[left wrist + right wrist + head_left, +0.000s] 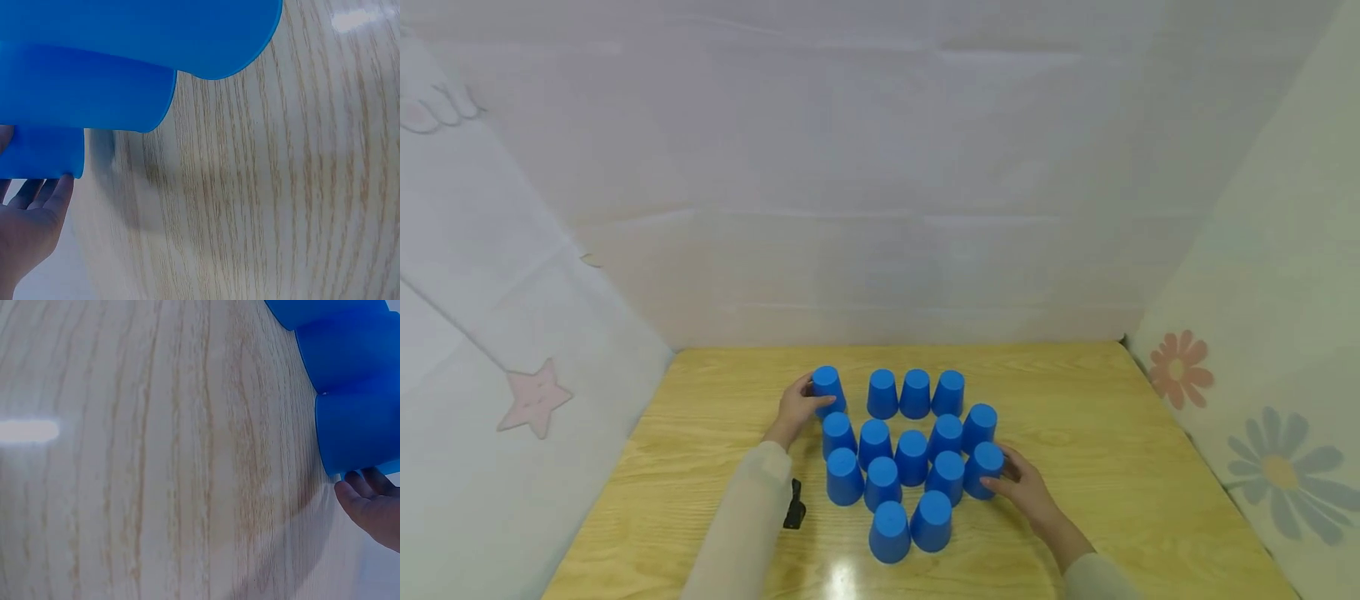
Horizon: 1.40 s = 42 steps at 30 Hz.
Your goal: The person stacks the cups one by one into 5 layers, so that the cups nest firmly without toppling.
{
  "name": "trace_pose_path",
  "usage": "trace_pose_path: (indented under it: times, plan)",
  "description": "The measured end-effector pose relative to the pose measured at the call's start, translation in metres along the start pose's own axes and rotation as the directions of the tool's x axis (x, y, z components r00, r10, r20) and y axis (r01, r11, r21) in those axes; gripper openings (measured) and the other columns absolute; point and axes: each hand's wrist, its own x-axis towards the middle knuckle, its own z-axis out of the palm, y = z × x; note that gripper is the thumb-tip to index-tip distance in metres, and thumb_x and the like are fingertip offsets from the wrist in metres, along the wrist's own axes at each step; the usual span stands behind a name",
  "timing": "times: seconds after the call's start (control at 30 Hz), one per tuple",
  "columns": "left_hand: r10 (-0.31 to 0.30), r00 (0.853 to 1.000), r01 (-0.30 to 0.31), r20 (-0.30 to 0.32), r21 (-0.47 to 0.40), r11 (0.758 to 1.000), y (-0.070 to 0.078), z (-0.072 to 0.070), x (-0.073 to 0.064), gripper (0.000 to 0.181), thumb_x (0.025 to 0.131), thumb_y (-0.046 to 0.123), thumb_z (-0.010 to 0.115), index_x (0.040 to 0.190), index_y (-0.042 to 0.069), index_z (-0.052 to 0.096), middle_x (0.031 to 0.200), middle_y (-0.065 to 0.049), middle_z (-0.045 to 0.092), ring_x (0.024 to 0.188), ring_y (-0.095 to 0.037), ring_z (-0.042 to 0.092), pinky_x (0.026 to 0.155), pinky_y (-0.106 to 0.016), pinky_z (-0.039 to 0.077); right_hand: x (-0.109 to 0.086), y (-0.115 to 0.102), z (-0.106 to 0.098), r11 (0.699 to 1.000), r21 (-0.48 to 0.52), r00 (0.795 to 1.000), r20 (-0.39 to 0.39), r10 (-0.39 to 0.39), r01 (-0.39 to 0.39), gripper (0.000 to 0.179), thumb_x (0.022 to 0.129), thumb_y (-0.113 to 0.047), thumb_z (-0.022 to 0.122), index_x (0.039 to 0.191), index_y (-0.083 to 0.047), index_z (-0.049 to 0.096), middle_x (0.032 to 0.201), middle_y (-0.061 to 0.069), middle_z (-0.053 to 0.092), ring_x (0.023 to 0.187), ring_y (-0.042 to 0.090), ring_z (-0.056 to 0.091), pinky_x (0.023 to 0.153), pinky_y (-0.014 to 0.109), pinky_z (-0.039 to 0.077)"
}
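Note:
Several plain blue cups stand upside down on the table. At the back left, my left hand point(796, 408) grips one blue cup point(827, 385), its thumb across the near side and the fingers round the far side. The left wrist view has that hand point(31, 225) at the lower left, fingertips against the cup point(47, 153). On the right of the group, my right hand point(1028, 493) holds another blue cup point(983, 468) between thumb and fingers. In the right wrist view, the fingers point(350, 497) meet the side of this cup point(356, 434) near its rim.
Three blue cups point(915, 396) form a row at the back, and two more point(891, 533) stand nearest me. Others fill the middle. A small black object point(794, 505) lies on the wooden table point(1090, 417), beside my left sleeve. Pale cloth walls point(895, 167) enclose the back and sides.

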Motion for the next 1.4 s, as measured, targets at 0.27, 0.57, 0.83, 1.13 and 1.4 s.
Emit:
trace_pose_path:
  times: [0.27, 0.57, 0.83, 1.13, 1.4]
  plan:
    - [-0.014, 1.0, 0.014, -0.004, 0.021, 1.0, -0.006, 0.003, 0.004, 0.056, 0.076, 0.015, 0.066, 0.126, 0.008, 0.041, 0.125, -0.019, 0.04, 0.115, -0.035, 0.035, 0.091, -0.05, 0.03, -0.001, -0.003, 0.004, 1.0, 0.002, 1.0, -0.007, 0.011, -0.011, 0.061, 0.074, -0.018, 0.068, 0.127, -0.009, 0.039, 0.128, 0.018, 0.038, 0.117, 0.038, 0.032, 0.09, 0.049, 0.032]
    - [-0.032, 0.999, 0.032, 0.022, 0.021, 0.999, -0.011, 0.007, 0.01, 0.056, 0.076, 0.012, 0.066, 0.126, 0.009, 0.042, 0.125, -0.018, 0.041, 0.114, -0.035, 0.036, 0.091, -0.05, 0.03, -0.001, -0.006, 0.007, 1.0, 0.008, 1.0, -0.009, 0.019, -0.018, 0.063, 0.075, -0.02, 0.068, 0.129, -0.008, 0.037, 0.128, 0.019, 0.037, 0.117, 0.038, 0.031, 0.09, 0.051, 0.031]
    - [-0.05, 0.999, 0.05, 0.016, 0.009, 0.999, -0.014, 0.014, 0.012, 0.059, 0.074, 0.012, 0.067, 0.127, 0.01, 0.042, 0.126, -0.018, 0.04, 0.116, -0.035, 0.034, 0.091, -0.051, 0.028, -0.001, -0.004, 0.007, 1.0, 0.01, 1.0, -0.015, 0.015, -0.015, 0.063, 0.074, -0.02, 0.068, 0.128, -0.007, 0.038, 0.128, 0.02, 0.037, 0.117, 0.038, 0.031, 0.09, 0.05, 0.031]
    - [-0.059, 0.997, 0.058, 0.04, 0.017, 0.998, -0.011, 0.022, 0.014, 0.058, 0.076, 0.011, 0.065, 0.128, 0.008, 0.039, 0.128, -0.021, 0.036, 0.117, -0.038, 0.032, 0.089, -0.053, 0.03, -0.002, -0.002, 0.006, 1.0, 0.023, 1.0, -0.022, 0.013, -0.013, 0.062, 0.075, -0.019, 0.068, 0.128, -0.009, 0.038, 0.128, 0.019, 0.038, 0.117, 0.038, 0.032, 0.091, 0.049, 0.031]
    - [-0.059, 0.997, 0.06, 0.048, -0.015, 0.998, -0.009, 0.026, 0.014, 0.054, 0.077, 0.007, 0.063, 0.127, 0.008, 0.041, 0.128, -0.02, 0.037, 0.116, -0.038, 0.033, 0.089, -0.052, 0.03, 0.0, 0.0, 0.007, 1.0, 0.006, 0.999, -0.033, 0.025, -0.024, 0.063, 0.074, -0.021, 0.068, 0.129, -0.009, 0.038, 0.128, 0.019, 0.037, 0.117, 0.038, 0.031, 0.09, 0.05, 0.031]
